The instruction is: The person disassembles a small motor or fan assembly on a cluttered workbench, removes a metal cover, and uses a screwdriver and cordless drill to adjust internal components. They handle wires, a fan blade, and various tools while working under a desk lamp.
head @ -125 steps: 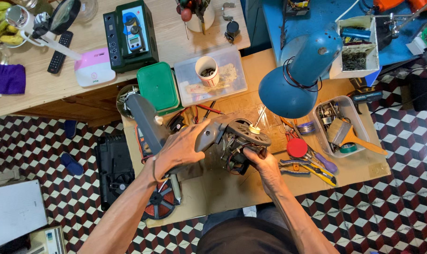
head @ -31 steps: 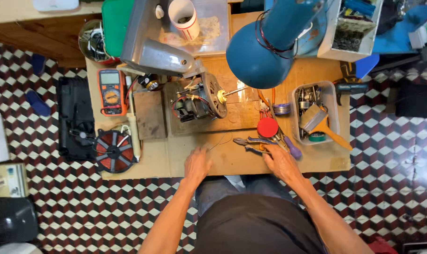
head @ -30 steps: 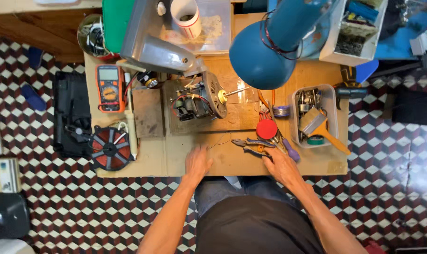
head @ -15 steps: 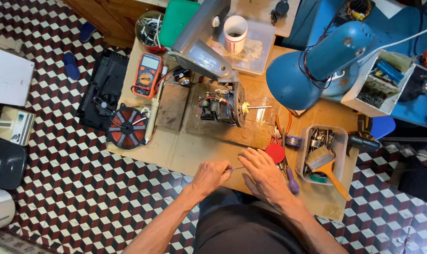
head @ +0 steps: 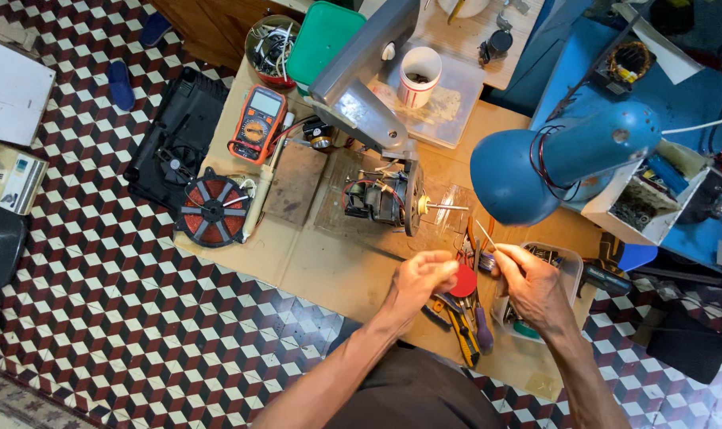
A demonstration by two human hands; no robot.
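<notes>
Head view: right hand [head: 536, 287] pinches a thin metal pin [head: 485, 236] above the tool-strewn bench [head: 329, 262] — left hand [head: 420, 278] curled loosely beside it, contents unclear. Light, stiff, slippery-looking — likely best gripped mid-shaft.

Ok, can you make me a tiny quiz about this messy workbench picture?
1. True or false: the blue lamp hangs over the bench.
2. Which hand is nearer the red disc? A) left hand B) right hand
3. Fill in: the orange meter lies beside a ___ box lid.

Key: 1 true; 2 A; 3 green.
</notes>
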